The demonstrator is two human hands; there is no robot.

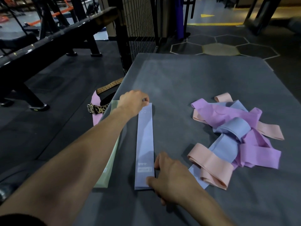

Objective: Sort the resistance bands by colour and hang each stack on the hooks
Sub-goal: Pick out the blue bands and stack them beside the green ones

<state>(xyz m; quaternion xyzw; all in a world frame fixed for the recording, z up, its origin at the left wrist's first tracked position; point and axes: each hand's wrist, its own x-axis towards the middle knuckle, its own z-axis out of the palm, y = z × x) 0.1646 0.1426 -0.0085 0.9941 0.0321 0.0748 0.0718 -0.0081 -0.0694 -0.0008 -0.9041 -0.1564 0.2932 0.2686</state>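
A flat stack of blue bands (145,144) lies lengthwise on the grey mat (187,82). My left hand (132,101) pinches its far end. My right hand (169,175) holds its near end, thumb on top and fingers along the right edge. A pale green stack (107,168) lies just left of it, partly hidden under my left forearm. To the right sits a jumbled pile of purple (228,115), blue (232,128) and peach bands (213,167). A pink band (95,110) hangs off the mat's left edge.
A leopard-print belt (97,109) and a tan perforated belt (109,86) lie on the floor left of the mat. A black bench (53,36) stands at the left. A wire grid panel (138,25) rises behind the mat. No hooks are visible.
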